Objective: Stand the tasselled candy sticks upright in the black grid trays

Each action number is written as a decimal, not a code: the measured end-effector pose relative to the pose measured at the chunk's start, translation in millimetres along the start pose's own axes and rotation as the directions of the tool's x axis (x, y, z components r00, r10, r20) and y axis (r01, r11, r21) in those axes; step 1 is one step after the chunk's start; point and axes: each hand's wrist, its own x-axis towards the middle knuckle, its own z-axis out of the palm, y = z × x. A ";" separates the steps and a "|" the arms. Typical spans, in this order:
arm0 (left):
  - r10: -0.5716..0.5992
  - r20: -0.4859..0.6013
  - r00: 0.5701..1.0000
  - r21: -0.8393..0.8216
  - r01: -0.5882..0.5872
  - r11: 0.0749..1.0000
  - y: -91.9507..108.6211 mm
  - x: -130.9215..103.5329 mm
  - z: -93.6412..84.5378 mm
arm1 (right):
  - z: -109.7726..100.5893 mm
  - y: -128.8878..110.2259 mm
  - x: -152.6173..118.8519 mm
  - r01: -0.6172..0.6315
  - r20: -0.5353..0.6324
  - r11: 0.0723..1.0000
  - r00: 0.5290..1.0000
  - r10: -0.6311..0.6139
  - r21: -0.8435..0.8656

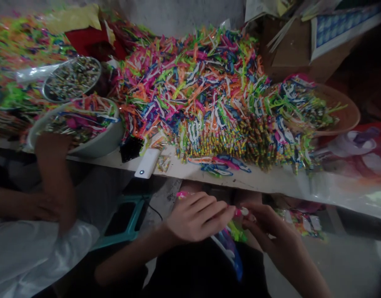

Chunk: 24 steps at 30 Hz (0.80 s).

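Observation:
My left hand (199, 217) is closed around a thin pink item (182, 194), whose ends stick out on both sides of the fist. At its right end sits a small whitish piece (244, 211), pinched between the thumb and fingers of my right hand (269, 225). What the pink item is cannot be made out. Below my hands, blue and white strips (229, 248) and a yellow-green strip (238, 232) hang over my lap. On the table edge ahead lie a few loose blue, orange and pink pieces (220, 163).
A large heap of colourful strips (190, 78) covers the table, with small patterned tubes (221, 140) lined along its front. A white power bank (147, 162) lies at the edge. At left, a co-worker's arm (55, 178) reaches into a pale basin (106, 138). An orange basin (348, 105) stands right.

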 end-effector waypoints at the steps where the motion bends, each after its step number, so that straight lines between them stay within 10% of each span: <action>1: 0.013 -0.004 1.000 0.015 -0.013 1.000 -0.2 1.9 -2.2 | -1.1 -1.1 -0.7 0.011 0.003 1.000 1.000 -0.011 -0.011; 24: 0.143 -0.031 0.989 0.026 -0.142 0.990 -3.0 16.9 -4.1 | -1.4 -6.7 3.2 0.225 0.080 0.972 0.972 -0.220 -0.061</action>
